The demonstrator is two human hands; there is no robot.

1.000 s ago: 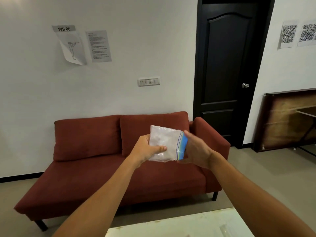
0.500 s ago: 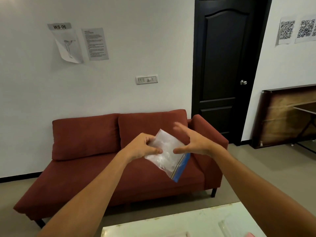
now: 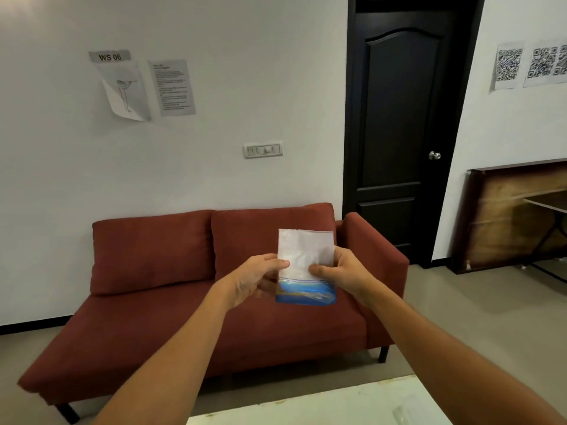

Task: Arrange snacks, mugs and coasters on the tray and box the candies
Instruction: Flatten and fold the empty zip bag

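Note:
I hold a small clear zip bag [image 3: 305,256] up in front of me at chest height, with its blue zip band [image 3: 305,292] pointing down. My left hand [image 3: 254,279] pinches the bag's left edge between thumb and fingers. My right hand [image 3: 340,271] grips its right edge, thumb across the front. The bag looks whitish; what is inside I cannot make out. No tray, mug, coaster or candy box is in view.
A red sofa [image 3: 153,302] stands against the white wall behind my hands. A dark door [image 3: 402,118] is at the right, a wooden board [image 3: 506,216] leans beside it. The far edge of a white table [image 3: 322,406] shows at the bottom.
The bag has been turned from tilted to upright with the blue zip end at the bottom. My right hand, open half a second ago, has closed on the bag's right edge.

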